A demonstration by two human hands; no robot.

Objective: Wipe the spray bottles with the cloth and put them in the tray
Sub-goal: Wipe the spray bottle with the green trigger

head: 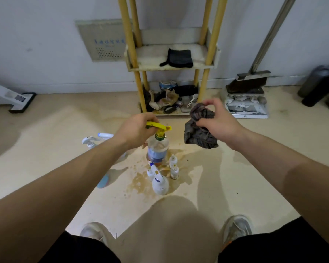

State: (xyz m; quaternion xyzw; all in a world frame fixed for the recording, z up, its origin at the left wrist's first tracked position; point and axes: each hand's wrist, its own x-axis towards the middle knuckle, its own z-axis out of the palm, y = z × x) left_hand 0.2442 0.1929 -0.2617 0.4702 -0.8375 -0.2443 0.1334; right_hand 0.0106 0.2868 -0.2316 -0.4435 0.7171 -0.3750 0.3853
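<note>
Your left hand grips spray bottle by trigger neck (body likely slick); right hand, 3 o'clock, clutches limp cloth.

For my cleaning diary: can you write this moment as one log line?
left hand: grips yellow-trigger spray bottle | right hand: holds cloth | cloth: apart from bottle | small bottles: on floor

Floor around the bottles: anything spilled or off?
Yes. A brown spill spreads over the floor around the standing small bottles, and the white spray bottle in it is spattered brown. A second sprayer at left looks tipped over, though the left forearm partly hides it.
</note>
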